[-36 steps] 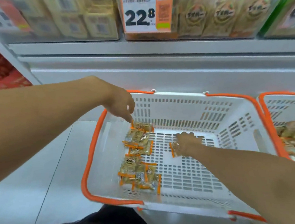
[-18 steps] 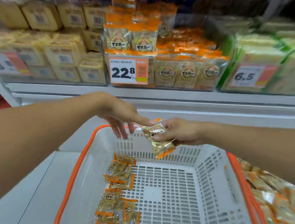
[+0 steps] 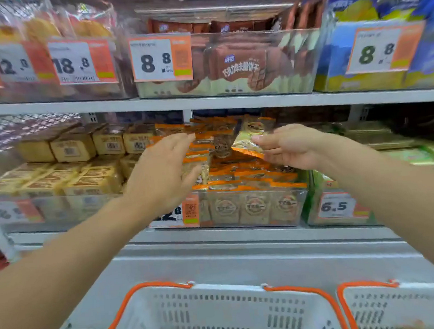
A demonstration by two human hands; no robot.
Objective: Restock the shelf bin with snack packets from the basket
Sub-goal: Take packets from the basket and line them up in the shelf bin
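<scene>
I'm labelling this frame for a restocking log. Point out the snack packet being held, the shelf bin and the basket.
snack packet [image 3: 246, 143], head view, its crinkled middle.
shelf bin [image 3: 255, 208], head view, clear front wall.
basket [image 3: 220, 291], head view, white far rim.

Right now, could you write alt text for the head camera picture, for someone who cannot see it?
A person's right hand holds a snack packet over a clear shelf bin full of matching orange-edged packets, while the open left hand reaches in beside it. Below stands a white basket with orange handles.

white shop shelves [image 3: 206, 103] stocked with goods, orange price tags [image 3: 161, 58].
</scene>
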